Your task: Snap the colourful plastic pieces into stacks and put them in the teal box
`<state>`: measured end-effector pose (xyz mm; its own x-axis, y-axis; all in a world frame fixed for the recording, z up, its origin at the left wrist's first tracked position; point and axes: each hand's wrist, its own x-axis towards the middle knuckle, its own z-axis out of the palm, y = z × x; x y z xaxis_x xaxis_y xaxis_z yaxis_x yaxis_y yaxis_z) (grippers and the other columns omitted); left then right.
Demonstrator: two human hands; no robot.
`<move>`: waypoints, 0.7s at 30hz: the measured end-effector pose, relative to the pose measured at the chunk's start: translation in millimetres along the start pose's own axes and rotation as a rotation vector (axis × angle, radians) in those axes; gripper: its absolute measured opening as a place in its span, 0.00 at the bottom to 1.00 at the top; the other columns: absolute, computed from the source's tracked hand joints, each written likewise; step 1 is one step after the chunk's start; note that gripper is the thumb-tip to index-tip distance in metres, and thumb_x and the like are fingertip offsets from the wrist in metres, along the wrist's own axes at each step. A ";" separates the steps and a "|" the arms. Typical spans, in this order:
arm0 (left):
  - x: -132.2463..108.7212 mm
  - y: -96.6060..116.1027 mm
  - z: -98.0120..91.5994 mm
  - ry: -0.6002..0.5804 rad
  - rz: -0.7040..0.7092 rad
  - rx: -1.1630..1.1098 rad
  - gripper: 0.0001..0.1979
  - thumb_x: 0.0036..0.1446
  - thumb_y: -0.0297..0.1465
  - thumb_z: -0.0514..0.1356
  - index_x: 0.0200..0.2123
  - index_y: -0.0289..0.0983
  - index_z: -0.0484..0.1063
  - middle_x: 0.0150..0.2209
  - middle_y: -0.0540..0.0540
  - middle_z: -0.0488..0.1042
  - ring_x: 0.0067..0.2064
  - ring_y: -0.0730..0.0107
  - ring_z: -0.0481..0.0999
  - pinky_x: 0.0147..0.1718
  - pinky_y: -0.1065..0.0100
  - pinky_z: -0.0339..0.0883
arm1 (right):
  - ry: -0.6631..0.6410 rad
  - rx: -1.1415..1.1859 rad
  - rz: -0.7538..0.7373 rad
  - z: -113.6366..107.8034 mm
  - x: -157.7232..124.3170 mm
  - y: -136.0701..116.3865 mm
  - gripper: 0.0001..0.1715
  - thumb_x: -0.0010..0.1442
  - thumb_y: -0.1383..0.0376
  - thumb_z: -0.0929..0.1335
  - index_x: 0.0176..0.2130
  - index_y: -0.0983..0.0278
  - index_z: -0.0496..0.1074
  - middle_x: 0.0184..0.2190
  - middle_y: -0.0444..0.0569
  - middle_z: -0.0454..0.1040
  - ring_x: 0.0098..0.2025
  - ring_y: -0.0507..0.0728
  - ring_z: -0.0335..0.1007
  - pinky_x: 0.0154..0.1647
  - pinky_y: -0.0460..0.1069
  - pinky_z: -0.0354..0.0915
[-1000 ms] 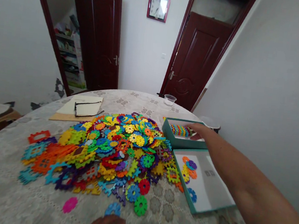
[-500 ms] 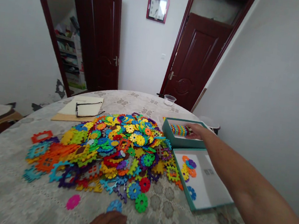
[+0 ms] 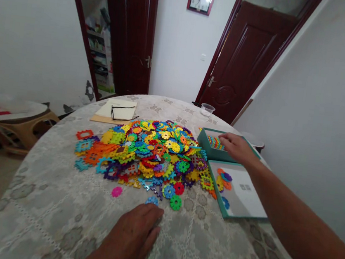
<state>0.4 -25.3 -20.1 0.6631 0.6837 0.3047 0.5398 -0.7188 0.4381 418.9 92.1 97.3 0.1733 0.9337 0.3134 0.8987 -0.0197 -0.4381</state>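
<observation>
My right hand (image 3: 237,147) reaches over the near side of a green box (image 3: 219,155). Its fingers stretch to the left over a row of coloured notched plastic discs (image 3: 215,142) inside; their undersides are hidden, and I see nothing gripped. Palm down on the tablecloth, my left hand (image 3: 134,231) rests with its fingers out and holds nothing. Just beyond its fingertips is a light blue disc (image 3: 152,201), with a green disc (image 3: 175,202) to the right and a pink disc (image 3: 117,191) to the left. A large heap of coloured interlocking pieces (image 3: 144,155) covers the table's middle.
In front of the box lies its shallow lid (image 3: 246,190), with several loose discs along its left side. Eyeglasses (image 3: 123,113) lie on a paper pad (image 3: 103,109) at the back left. A clear plastic bowl (image 3: 207,109) stands near the far edge. A wooden stool (image 3: 29,130) is at left.
The view has tilted down and turned left. My right hand has risen from lower inside the box, uncovering more of the disc row. More of my left hand now shows on the table.
</observation>
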 end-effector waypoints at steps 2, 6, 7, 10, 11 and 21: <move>1.9 1.6 -0.4 -0.003 -0.009 -0.033 0.15 0.62 0.26 0.59 0.51 0.41 0.76 0.48 0.43 0.82 0.48 0.59 0.82 0.49 0.61 0.79 | -0.117 -0.054 -0.178 14.6 -33.1 -29.6 0.17 0.68 0.57 0.66 0.49 0.61 0.79 0.44 0.52 0.82 0.43 0.60 0.77 0.48 0.53 0.70; 4.1 4.6 -0.5 0.035 -0.015 -0.065 0.14 0.64 0.26 0.58 0.51 0.39 0.76 0.47 0.42 0.81 0.48 0.60 0.82 0.50 0.60 0.78 | -0.215 -0.101 -0.358 55.4 -79.9 -71.6 0.21 0.69 0.59 0.66 0.58 0.63 0.74 0.53 0.57 0.78 0.54 0.63 0.74 0.58 0.56 0.66; 4.8 5.1 -1.1 0.043 -0.024 -0.066 0.14 0.64 0.26 0.57 0.51 0.39 0.76 0.47 0.42 0.81 0.48 0.60 0.82 0.50 0.60 0.78 | -0.219 -0.120 -0.362 65.8 -85.7 -78.0 0.23 0.70 0.59 0.66 0.60 0.64 0.72 0.55 0.59 0.77 0.56 0.63 0.73 0.60 0.57 0.65; 7.2 4.6 -4.6 0.073 -0.052 -0.058 0.14 0.65 0.26 0.57 0.51 0.38 0.75 0.47 0.42 0.81 0.48 0.59 0.82 0.50 0.60 0.77 | -0.219 -0.196 -0.334 92.5 -94.2 -91.0 0.27 0.70 0.56 0.65 0.62 0.66 0.71 0.56 0.62 0.75 0.58 0.65 0.70 0.62 0.58 0.62; 8.0 3.6 -6.0 0.081 -0.059 -0.051 0.14 0.65 0.27 0.57 0.51 0.38 0.75 0.47 0.41 0.81 0.48 0.59 0.82 0.51 0.60 0.77 | -0.212 -0.228 -0.319 99.3 -95.9 -94.1 0.27 0.70 0.55 0.65 0.62 0.66 0.71 0.55 0.62 0.75 0.58 0.66 0.69 0.63 0.59 0.61; 12.4 -6.7 -5.0 0.085 -0.154 0.039 0.16 0.66 0.28 0.58 0.56 0.37 0.73 0.53 0.39 0.79 0.55 0.55 0.78 0.57 0.55 0.73 | -0.171 -0.193 -0.267 116.7 -144.0 -102.9 0.30 0.64 0.57 0.70 0.62 0.63 0.70 0.55 0.59 0.72 0.58 0.66 0.66 0.62 0.58 0.60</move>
<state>2.4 -11.4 -15.0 0.5255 0.7931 0.3080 0.6526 -0.6080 0.4522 254.4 1.3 -1.0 -0.1332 0.9609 0.2429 0.9653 0.1813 -0.1878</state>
